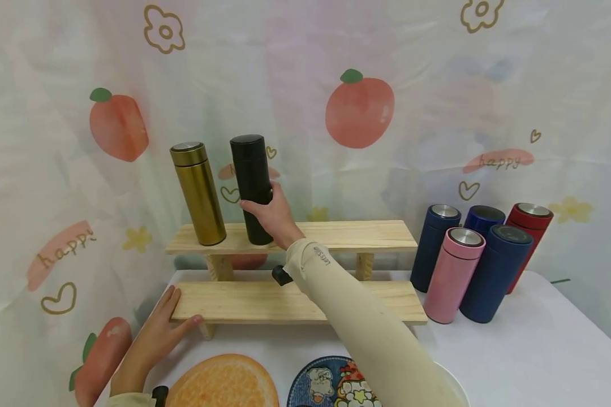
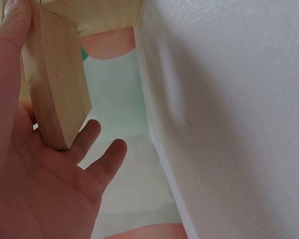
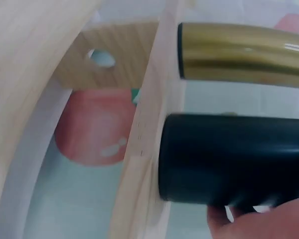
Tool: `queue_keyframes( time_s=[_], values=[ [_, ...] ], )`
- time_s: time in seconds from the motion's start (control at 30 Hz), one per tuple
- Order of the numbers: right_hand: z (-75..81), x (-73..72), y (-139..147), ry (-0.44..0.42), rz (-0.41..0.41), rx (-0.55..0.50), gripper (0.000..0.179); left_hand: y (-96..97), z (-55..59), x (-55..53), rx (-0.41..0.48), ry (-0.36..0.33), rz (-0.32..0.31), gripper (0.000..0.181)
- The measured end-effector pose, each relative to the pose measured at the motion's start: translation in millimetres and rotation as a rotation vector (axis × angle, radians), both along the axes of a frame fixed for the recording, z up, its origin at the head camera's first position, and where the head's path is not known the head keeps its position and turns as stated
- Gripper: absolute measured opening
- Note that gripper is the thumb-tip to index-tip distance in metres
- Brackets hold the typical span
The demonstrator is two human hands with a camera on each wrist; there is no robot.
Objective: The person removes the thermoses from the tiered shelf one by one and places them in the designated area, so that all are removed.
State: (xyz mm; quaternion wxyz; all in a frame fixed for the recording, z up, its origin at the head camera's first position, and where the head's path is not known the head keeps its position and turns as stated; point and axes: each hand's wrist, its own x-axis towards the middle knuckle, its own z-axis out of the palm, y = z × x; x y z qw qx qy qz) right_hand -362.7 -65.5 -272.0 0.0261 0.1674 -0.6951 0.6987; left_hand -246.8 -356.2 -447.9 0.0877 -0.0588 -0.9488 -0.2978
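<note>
My right hand [image 1: 275, 216] grips a black thermos bottle [image 1: 251, 175] low on its side, thumb across the front. The bottle is nearly upright, its base right at the upper board of a two-step wooden rack [image 1: 346, 234]. To its left on that board stands a gold thermos bottle [image 1: 198, 195]. In the right wrist view the black bottle [image 3: 229, 159] and the gold one [image 3: 239, 55] lie across the picture, side by side. My left hand [image 1: 155, 333] rests with fingers spread at the left end of the lower board [image 1: 254, 302]; its palm lies against the board's end [image 2: 60, 84].
Right of the rack stand a pink thermos [image 1: 453, 277], a red one [image 1: 529, 226] and several blue ones [image 1: 494, 277] close together. In front lie an orange round mat [image 1: 224, 384] and a denim-patterned one [image 1: 305, 376]. A printed curtain [image 1: 285, 68] hangs behind the table.
</note>
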Motion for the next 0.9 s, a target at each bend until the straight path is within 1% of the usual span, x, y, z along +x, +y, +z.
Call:
queue_keyframes(
  time_s=[0.1,0.17,0.27,0.4,0.6,0.73,0.9],
  values=[
    [2.2,1.2,6,0.038,-0.036,0.060,0.073,1.6,0.4,-0.7,0.001,0.002,-0.006,0.103],
    [3.3,2.9,10,0.057,-0.046,0.090,0.072,2.5,1.2,0.2,0.000,-0.001,-0.004,0.103],
    [3.7,7.0,16,0.075,-0.041,0.131,0.070,3.6,2.1,3.2,0.003,-0.010,-0.002,0.104],
    [5.4,14.7,24,0.096,-0.019,0.159,0.069,3.9,3.5,4.0,0.009,-0.005,-0.007,0.104],
    [8.8,29.2,38,0.122,0.015,0.180,0.069,2.1,0.8,2.5,0.008,0.007,-0.009,0.103],
    [10.4,36.7,44,0.139,0.031,0.173,0.068,1.9,0.0,1.5,0.008,0.007,-0.013,0.104],
    [11.6,46.2,53,0.131,0.045,0.160,0.072,3.2,0.5,1.8,0.010,0.008,-0.020,0.104]
  ],
)
